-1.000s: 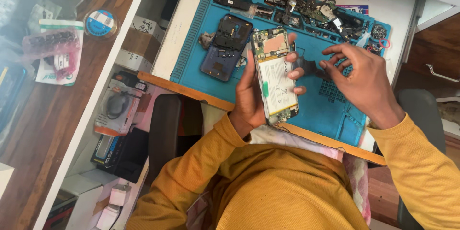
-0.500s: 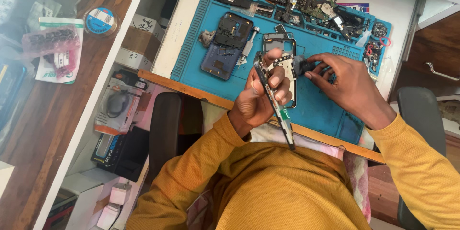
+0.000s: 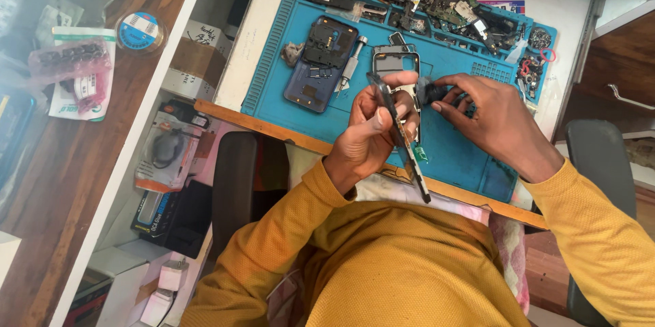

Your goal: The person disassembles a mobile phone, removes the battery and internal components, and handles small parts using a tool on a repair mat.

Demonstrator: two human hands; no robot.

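The left hand [image 3: 372, 132] is curled shut around an opened phone body [image 3: 399, 137], gripping it edge-on so that it stands tilted, its upper end near the fingertips and its lower end pointing down toward the person's chest. The thumb and fingers clamp both sides of the slim frame. The right hand [image 3: 488, 119] is half closed, its fingertips pinched on a small dark part [image 3: 431, 92] just beside the top of the phone body; what kind of part it is cannot be told. The two hands sit close together, above the near half of a blue work mat [image 3: 464, 156].

The mat lies on a white surface [image 3: 263, 20] with a wooden front edge. On the mat, left of the hands, a dark blue phone back shell [image 3: 321, 64] lies flat, with a small silver screwdriver [image 3: 349, 68] just beside it. A bare phone frame [image 3: 394, 61] lies behind the left hand. Along the far edge of the mat is a heap of loose boards and scraps [image 3: 450, 6].

To the left a wooden shelf [image 3: 68, 156] carries a round blue-lidded tin [image 3: 140, 30] and a pink packet [image 3: 68, 61]. The person wears a mustard yellow sweater [image 3: 382, 265].
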